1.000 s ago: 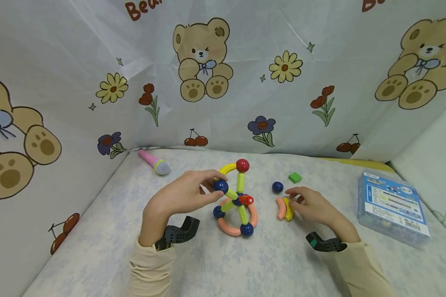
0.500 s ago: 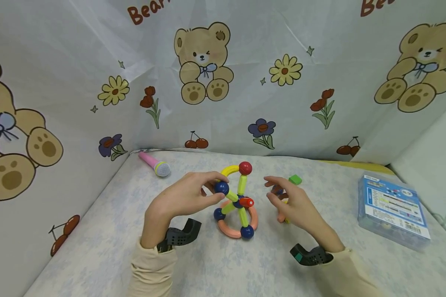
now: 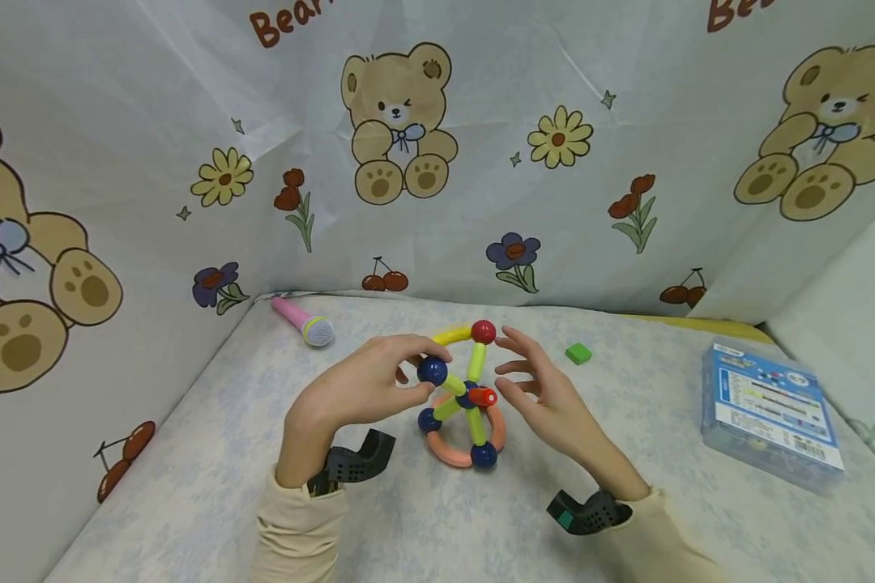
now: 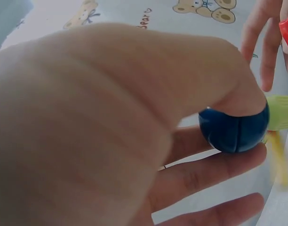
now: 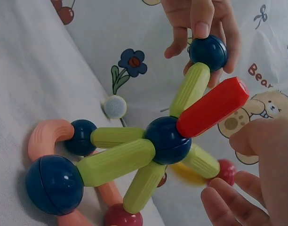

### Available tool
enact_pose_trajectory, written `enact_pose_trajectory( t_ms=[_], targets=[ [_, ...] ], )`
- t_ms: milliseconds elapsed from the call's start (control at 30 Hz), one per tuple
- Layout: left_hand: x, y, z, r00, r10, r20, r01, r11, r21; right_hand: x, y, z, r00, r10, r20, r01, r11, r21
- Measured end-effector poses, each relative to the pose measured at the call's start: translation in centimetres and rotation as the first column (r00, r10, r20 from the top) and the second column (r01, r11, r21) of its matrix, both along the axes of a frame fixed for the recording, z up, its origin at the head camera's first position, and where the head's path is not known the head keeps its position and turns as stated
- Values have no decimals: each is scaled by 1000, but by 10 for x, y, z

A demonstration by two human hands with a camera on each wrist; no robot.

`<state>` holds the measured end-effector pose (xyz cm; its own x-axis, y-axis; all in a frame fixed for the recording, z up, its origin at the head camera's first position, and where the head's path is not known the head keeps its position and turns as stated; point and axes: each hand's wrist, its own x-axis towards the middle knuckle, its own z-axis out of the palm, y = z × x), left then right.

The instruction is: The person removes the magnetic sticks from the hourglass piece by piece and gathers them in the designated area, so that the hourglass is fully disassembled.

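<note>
Much of a pale, mottled tabletop [image 3: 437, 526] we could see, its far edge meeting a bear-printed cloth [image 3: 467, 214]. The left hand [image 3: 364, 382] pinched a blue ball [image 3: 433, 372] of the rod structure [image 3: 477, 425], near the middle; the right hand [image 3: 550, 405], loosely spread, was just beside its red ball [image 3: 484, 331]. From there until the plastic box [image 3: 771, 417], near the right edge, the tabletop extended broadly.

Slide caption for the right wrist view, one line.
Left hand pinches a blue ball of a ball-and-rod model, red rod jutting out, right hand nearby.
</note>
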<state>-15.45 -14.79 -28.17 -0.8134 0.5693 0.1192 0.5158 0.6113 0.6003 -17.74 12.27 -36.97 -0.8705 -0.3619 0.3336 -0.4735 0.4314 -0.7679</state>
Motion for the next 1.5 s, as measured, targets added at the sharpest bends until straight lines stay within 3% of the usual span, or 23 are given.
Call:
enact_pose_trajectory(
  t_ms=[267, 533, 633, 767, 900, 1067, 1233, 1333, 1500],
  targets=[
    [0, -1, -1, 1000, -8, 9, 8, 1000, 9, 0, -4, -4, 999, -14, 37, 12, 999, 41],
    [-1, -3, 0, 1000, -14, 9, 14, 1000, 0, 4, -1, 5, 994, 77, 72, -78, 997, 8],
    [-1, -3, 0, 1000, -15, 13, 15, 1000, -6, 2, 4, 7, 997, 40, 64, -43, 998, 40],
    [-2, -3, 0, 1000, -18, 21, 18, 1000, -5, -10, 11, 7, 999, -24, -32, 29, 989, 147],
    [-1, -3, 0, 1000, -13, 25, 13, 1000, -5, -33, 9, 0, 996, 22, -92, 5, 959, 284],
    [-1, -3, -2, 999, -11, 38, 11, 1000, -7, -61, -1, -13, 995, 95, -13, -78, 888, 453],
    [-1, -4, -3, 999, -6, 46, 6, 1000, -1, -75, -8, -21, 990, 140, 27, -130, 805, 579],
    [-1, -5, -3, 999, -5, 39, 5, 1000, -3, -77, -9, -24, 994, 103, 33, -102, 789, 606],
    [-3, -5, -2, 1000, -7, 30, 7, 1000, 0, -79, -8, -27, 1000, 11, 21, -21, 787, 616]
  ],
)
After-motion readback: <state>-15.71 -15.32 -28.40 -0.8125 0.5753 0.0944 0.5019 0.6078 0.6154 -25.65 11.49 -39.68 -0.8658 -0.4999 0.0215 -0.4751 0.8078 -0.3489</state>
